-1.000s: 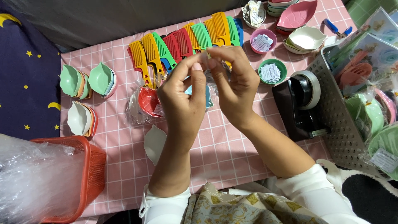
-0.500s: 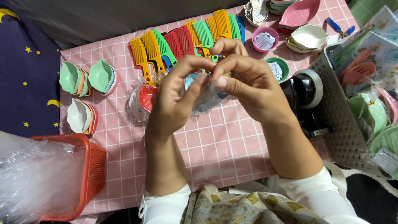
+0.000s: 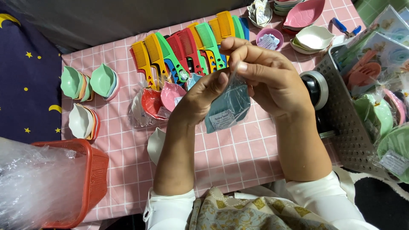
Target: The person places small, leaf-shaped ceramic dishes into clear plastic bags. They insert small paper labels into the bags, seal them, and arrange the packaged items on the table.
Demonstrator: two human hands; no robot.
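My left hand and my right hand meet above the pink checked table. Together they pinch the top edge of a clear plastic packet that holds a teal-blue leaf-shaped dish and a small white label. The packet hangs down between my wrists. Below my left hand lie a bagged red and pink dish and a white dish. A fan of coloured combs lies just beyond my fingers.
Stacks of green and white leaf dishes stand at the left. A red basket with clear bags sits at the near left. A black tape dispenser and a grey perforated bin of packed items stand at the right. More dishes lie at the back.
My hands have shifted slightly to the right and lifted the packet; the teal dish in its bag now hangs in plain sight below my fingers.
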